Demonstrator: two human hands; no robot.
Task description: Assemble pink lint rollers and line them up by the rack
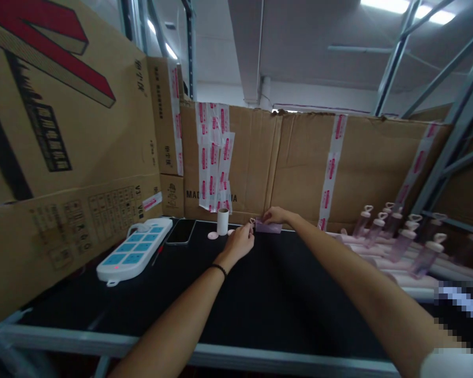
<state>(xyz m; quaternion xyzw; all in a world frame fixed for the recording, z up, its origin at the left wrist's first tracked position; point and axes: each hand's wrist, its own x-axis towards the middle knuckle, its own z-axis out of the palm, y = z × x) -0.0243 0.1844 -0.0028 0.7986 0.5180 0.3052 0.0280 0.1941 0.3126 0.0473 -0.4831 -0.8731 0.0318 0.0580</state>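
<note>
Both my arms reach far across a black table (228, 304) toward its back edge. My right hand (275, 215) is closed on a small pale purple bottle (268, 227) lying on its side. My left hand (241, 241) is closed in a pinch at the bottle's left end, where a small pink cap or loop (253, 221) shows. A black band sits on my left wrist. What the left fingers pinch is too small to make out clearly.
A white roll (223, 221) and a pink round lid (213, 235) stand just left of my hands. A black phone (181, 231) and a white-and-blue power strip (136, 251) lie further left. Several purple bottles with pink caps (398, 241) lie in rows at the right. Cardboard walls (299, 163) enclose the table.
</note>
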